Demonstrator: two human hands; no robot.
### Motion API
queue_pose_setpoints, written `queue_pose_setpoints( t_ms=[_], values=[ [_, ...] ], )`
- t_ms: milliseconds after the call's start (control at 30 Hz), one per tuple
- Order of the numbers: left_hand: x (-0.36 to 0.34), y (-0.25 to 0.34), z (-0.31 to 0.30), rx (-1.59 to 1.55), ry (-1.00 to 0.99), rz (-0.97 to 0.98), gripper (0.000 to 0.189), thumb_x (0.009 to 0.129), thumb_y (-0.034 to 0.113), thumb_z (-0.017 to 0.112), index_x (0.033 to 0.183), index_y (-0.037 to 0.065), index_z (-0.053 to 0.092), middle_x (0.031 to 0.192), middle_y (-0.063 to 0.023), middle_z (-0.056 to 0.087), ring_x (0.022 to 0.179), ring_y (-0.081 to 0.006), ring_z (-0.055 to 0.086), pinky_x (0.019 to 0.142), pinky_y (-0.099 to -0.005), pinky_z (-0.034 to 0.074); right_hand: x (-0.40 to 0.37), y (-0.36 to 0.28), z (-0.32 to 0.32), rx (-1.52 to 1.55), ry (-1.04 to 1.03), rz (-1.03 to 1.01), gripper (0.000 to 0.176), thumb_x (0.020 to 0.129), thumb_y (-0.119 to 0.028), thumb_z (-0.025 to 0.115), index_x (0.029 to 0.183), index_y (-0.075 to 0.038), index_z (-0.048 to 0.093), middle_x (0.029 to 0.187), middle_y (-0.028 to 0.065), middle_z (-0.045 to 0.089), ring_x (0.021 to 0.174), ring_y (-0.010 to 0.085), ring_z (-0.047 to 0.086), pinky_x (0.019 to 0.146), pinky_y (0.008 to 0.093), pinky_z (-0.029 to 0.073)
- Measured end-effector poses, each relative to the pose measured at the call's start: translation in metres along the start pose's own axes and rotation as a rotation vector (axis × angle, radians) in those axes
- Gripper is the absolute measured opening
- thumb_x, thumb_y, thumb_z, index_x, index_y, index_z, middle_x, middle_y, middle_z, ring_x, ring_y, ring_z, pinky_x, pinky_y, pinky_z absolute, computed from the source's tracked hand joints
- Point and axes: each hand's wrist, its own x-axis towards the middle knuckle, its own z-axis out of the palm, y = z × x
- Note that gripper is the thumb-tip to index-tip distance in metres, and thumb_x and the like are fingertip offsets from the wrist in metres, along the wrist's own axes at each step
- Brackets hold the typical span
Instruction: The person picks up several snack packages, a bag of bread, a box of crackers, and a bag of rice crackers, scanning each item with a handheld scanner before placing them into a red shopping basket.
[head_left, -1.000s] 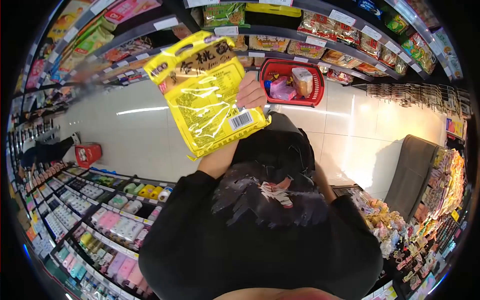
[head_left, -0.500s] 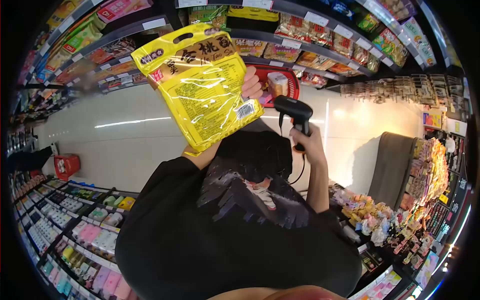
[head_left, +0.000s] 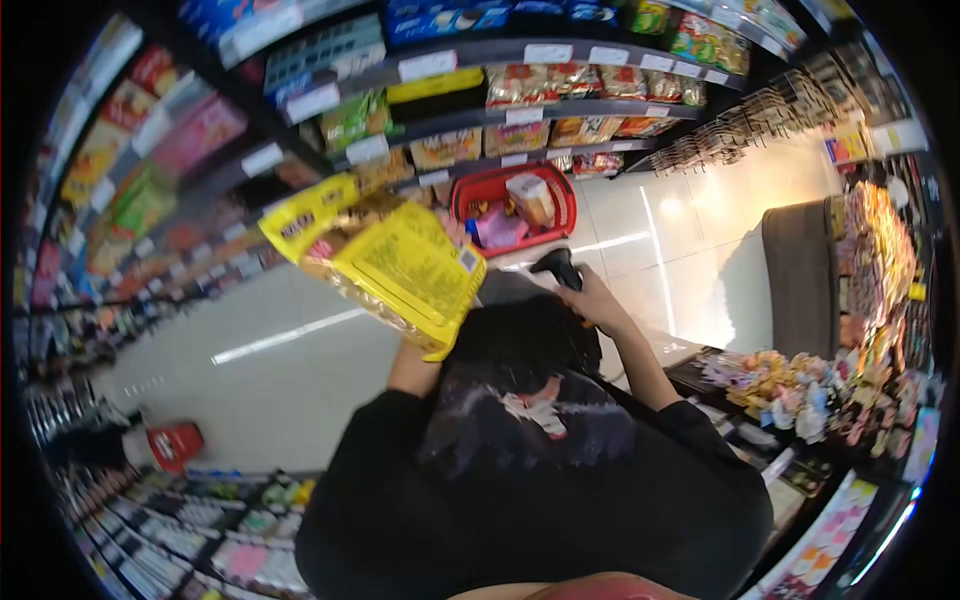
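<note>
My left hand (head_left: 453,228) is closed on a large yellow snack bag (head_left: 410,272). Its printed back and barcode face up, and most of the hand is hidden behind it. The bag tilts in front of my body, blurred by motion at its upper left end. My right hand (head_left: 594,302) wraps round a black handheld barcode scanner (head_left: 556,266), which is turned partly away. Just beyond both hands stands a red shopping basket (head_left: 573,208) on the floor, with a pink-purple package (head_left: 500,228) and a bread-like pack (head_left: 531,199) in it.
Snack shelves (head_left: 590,110) with price tags run along the far side. A dark grey bench-like block (head_left: 800,280) stands at right, beside hanging goods. Shelves of small goods (head_left: 240,530) lie at lower left. Another red basket (head_left: 175,446) is near a dark-clothed person at left.
My view has turned and shifted toward the shelves. The yellow bag has tipped and sits lower in view. The scanner has come down and turned, and more of the red basket shows.
</note>
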Motion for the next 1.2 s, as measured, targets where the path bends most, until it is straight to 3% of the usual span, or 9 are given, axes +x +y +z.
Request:
queue_pose_setpoints(
  t_ms=[133,267,400,467,600,700,1067,1133,1200],
  values=[
    [-0.017,-0.006,-0.019,0.071,0.303,0.19,0.024,0.087,0.028,0.05,0.089,0.004,0.047,0.072,-0.0034,0.048,0.07,-0.0171,0.047,0.07,-0.0268,0.039,0.038,0.095,0.005,-0.477,0.138,0.048,0.058,0.078,-0.028,0.062,0.116,0.006,0.037,0.099,0.03,0.058,0.096,0.044,0.056,0.08,0.0448,0.045],
    [-0.026,0.0,-0.067,0.172,0.298,0.02,0.033,0.087,0.035,0.049,0.091,0.002,0.051,0.083,-0.0073,0.053,0.081,-0.0209,0.05,0.075,-0.0319,0.043,0.035,0.069,0.008,-0.588,0.152,0.114,0.062,0.077,-0.029,0.064,0.118,0.009,0.037,0.108,0.031,0.053,0.101,0.0424,0.053,0.087,0.0449,0.042],
    [-0.014,-0.006,-0.115,0.394,0.185,0.115,0.031,0.089,0.037,0.046,0.093,0.006,0.052,0.085,-0.0068,0.055,0.085,-0.02,0.054,0.075,-0.0346,0.045,0.031,-0.021,-0.011,0.094,0.227,-0.497,0.069,0.081,-0.03,0.063,0.128,0.008,0.031,0.124,0.0271,0.045,0.118,0.0347,0.045,0.099,0.0396,0.034],
    [0.003,-0.011,-0.122,0.618,0.507,0.25,0.041,0.091,0.044,0.037,0.109,0.008,0.048,0.098,-0.0075,0.055,0.093,-0.0227,0.054,0.082,-0.0351,0.046,0.021,-0.071,-0.037,0.378,0.101,-0.692,0.069,0.081,-0.03,0.063,0.13,0.006,0.031,0.13,0.0275,0.039,0.123,0.0329,0.039,0.102,0.0363,0.031],
    [0.071,-0.068,-0.031,0.969,0.708,0.417,0.052,0.095,0.042,0.022,0.126,0.005,0.04,0.121,-0.0107,0.05,0.109,-0.024,0.051,0.092,-0.0381,0.042,0.026,-0.121,-0.087,0.359,0.057,-0.924,0.056,0.082,-0.02,0.062,0.127,0.002,0.037,0.121,0.0221,0.049,0.116,0.0291,0.048,0.094,0.0359,0.039],
    [0.089,-0.08,-0.026,0.989,0.805,0.371,0.049,0.095,0.038,0.025,0.127,0.003,0.039,0.122,-0.0108,0.049,0.111,-0.0229,0.049,0.095,-0.0357,0.039,0.069,-0.115,-0.117,-0.198,0.266,-0.797,0.041,0.078,-0.02,0.064,0.109,0.005,0.054,0.076,0.0185,0.063,0.073,0.0264,0.064,0.066,0.0337,0.048],
    [0.037,-0.049,-0.189,1.333,1.071,-0.034,0.035,0.091,0.031,0.043,0.116,0.009,0.051,0.111,-0.0029,0.051,0.108,-0.0137,0.044,0.095,-0.0349,0.034,0.261,0.057,-0.073,0.313,-0.151,-0.443,0.021,0.085,-0.009,0.058,0.101,0.004,0.06,0.086,0.0059,0.065,0.075,0.0106,0.057,0.066,0.0252,0.046],
    [0.043,-0.055,-0.216,1.222,1.147,0.12,0.025,0.089,0.02,0.044,0.1,0.002,0.058,0.081,0.0005,0.055,0.072,-0.0074,0.047,0.064,-0.0217,0.038,0.294,0.086,-0.055,0.241,-0.108,-0.462,0.023,0.084,-0.009,0.058,0.102,0.005,0.059,0.086,0.0065,0.065,0.077,0.0117,0.058,0.068,0.027,0.046],
    [0.038,-0.049,-0.262,1.177,1.221,0.071,0.025,0.088,0.016,0.044,0.103,0.004,0.059,0.074,0.0021,0.054,0.063,-0.0055,0.044,0.055,-0.0214,0.036,0.325,0.112,-0.041,0.116,-0.034,-0.477,0.024,0.085,-0.011,0.058,0.103,0.004,0.06,0.085,0.0084,0.065,0.077,0.0139,0.06,0.069,0.0287,0.047]
  ],
)
